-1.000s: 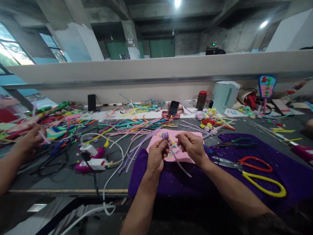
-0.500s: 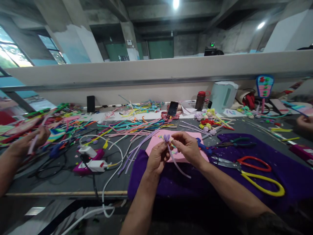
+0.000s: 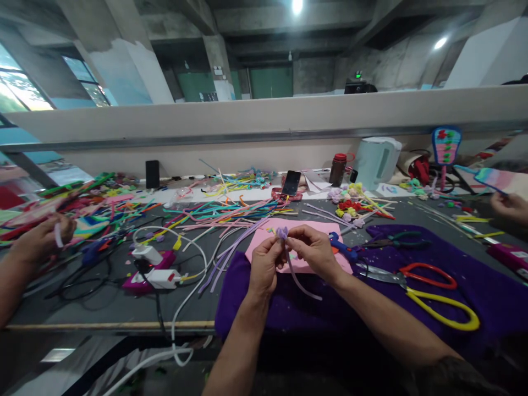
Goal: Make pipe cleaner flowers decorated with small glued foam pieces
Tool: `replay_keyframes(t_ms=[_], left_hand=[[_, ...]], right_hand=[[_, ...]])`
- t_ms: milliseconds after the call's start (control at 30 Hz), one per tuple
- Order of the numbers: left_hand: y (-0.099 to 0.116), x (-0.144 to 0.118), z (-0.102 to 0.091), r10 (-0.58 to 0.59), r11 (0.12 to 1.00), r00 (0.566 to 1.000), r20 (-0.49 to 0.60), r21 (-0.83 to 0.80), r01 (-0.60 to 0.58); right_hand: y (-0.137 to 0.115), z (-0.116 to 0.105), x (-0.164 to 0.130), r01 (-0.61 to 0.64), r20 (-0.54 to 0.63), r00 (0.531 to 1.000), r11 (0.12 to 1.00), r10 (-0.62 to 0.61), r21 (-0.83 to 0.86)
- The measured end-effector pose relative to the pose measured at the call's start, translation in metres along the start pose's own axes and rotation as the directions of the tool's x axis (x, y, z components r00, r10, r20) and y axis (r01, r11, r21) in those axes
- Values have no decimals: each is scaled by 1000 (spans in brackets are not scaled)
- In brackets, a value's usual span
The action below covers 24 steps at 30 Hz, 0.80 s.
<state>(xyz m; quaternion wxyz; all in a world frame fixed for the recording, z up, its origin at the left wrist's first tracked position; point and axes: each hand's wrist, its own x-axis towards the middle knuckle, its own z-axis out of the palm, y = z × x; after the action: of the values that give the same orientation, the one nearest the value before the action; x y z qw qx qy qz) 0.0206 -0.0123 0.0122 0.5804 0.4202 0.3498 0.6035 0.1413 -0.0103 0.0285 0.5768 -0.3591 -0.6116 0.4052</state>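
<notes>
Between my two hands is a light purple pipe cleaner flower [image 3: 282, 232], its petals bunched at the top and one long end hanging down in a curve. My left hand [image 3: 264, 263] pinches it from below with thumb and forefinger. From the other side, my right hand [image 3: 311, 248] has its thumb and fingertips closed at the flower's base. Beneath them lies a pink sheet [image 3: 319, 265] with small scraps, on a dark purple cloth [image 3: 243, 311]. Loose purple pipe cleaners [image 3: 231, 256] lie left of the sheet.
Right of my hands are scissors [image 3: 443, 313] with red and yellow handles, pliers [image 3: 396, 240] and a blue glue gun [image 3: 344, 247]. A power strip [image 3: 154, 275] with cables sits left. A kettle [image 3: 377, 159] stands behind. Other people's hands [image 3: 37, 242] work at both sides.
My right hand has moved slightly left, its fingertips now at the flower's base. At the left, another person's hand shifted with its strip; at the right, another hand brought a striped piece further into view.
</notes>
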Motion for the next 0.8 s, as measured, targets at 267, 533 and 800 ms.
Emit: replay_keyframes(t_ms=[267,533,800], left_hand=[[-1,-2,1,129,983,991,-47,137,-121],[1,-5,3,272,899,961,-55,372,-233],[5,-8,4,328,851,942,-72,456,-261]], right_hand=[[0,-3,-1,1,-25,1000,1000,-1,-16],[2,-4,-1,78,-52,995,986,-87,-150],[4,-4,-1,97,-53,992,972,-111,-215]])
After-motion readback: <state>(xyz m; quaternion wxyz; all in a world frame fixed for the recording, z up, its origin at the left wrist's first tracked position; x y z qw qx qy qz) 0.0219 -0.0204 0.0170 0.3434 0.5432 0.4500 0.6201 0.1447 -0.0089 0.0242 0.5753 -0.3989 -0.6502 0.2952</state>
